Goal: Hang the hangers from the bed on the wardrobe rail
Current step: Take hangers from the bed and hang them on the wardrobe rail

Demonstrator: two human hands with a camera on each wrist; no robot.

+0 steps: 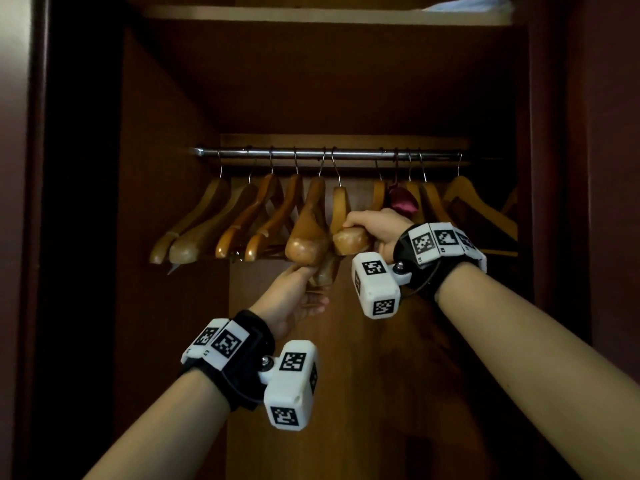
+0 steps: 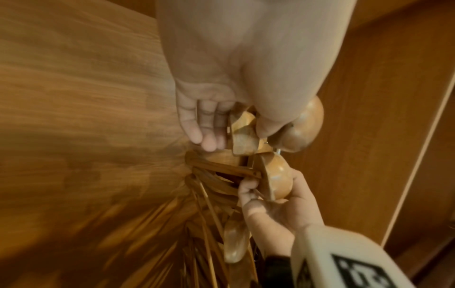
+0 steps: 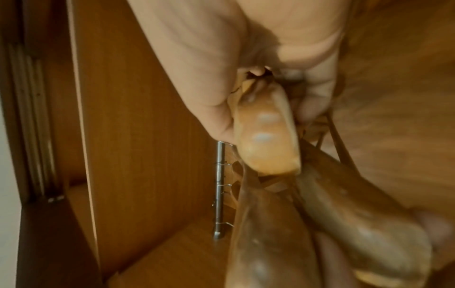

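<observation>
My right hand [image 1: 375, 226] grips the near end of a wooden hanger [image 1: 349, 239] hooked on the wardrobe rail [image 1: 329, 154] above, while my left hand [image 1: 294, 296] pinches the neighbouring hanger [image 1: 308, 237] from below.

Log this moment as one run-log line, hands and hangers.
left hand: grips hanger end | right hand: grips neighbouring hanger | both hooks on rail

right hand [image 3: 221, 78] grips hanger end [image 3: 267, 136] | rail [image 3: 219, 187] beside, hooks on it
</observation>
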